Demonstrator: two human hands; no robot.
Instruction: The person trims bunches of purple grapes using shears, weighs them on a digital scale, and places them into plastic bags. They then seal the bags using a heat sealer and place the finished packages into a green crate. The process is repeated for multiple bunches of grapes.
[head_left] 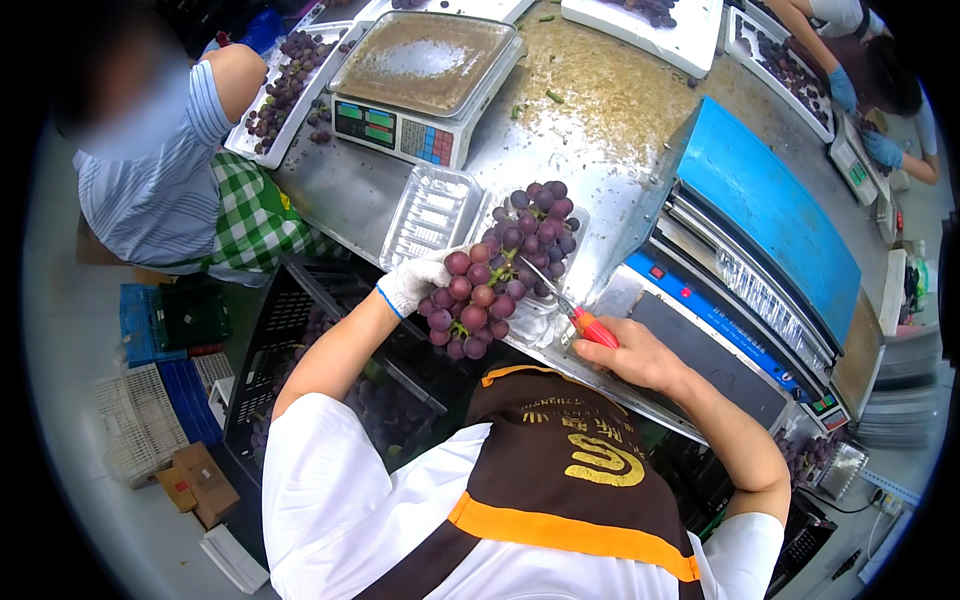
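A worker's left hand (412, 282), in a white knitted glove, holds a red-purple bunch of grapes (470, 298) at the near edge of a metal table (545, 130), its fingers largely hidden by the fruit, while the bare right hand (635, 352) is wrapped around the red handles of slim-bladed snips (594, 328), their tips close to the green stem (505, 268). Darker grapes (540, 225) lie just beyond, against the held fruit and over clear plastic packaging; whether all hang from one stem cannot be told. An unfilled clear tray (430, 215) sits just to the left. The fruit looks fairly heavy for its spread, likely to sag and swing if lifted from one end, with plump berries that should feel firm yet bruise, split or drop under a hard pinch. Smooth skins could slip against bare fingers; the knitted glove should give better purchase. The stem, probably stiff but apt to snap at its thin side branches, appears the safest place to take hold, with an open palm cupped beneath to share the weight and the blades kept clear of skins and glove
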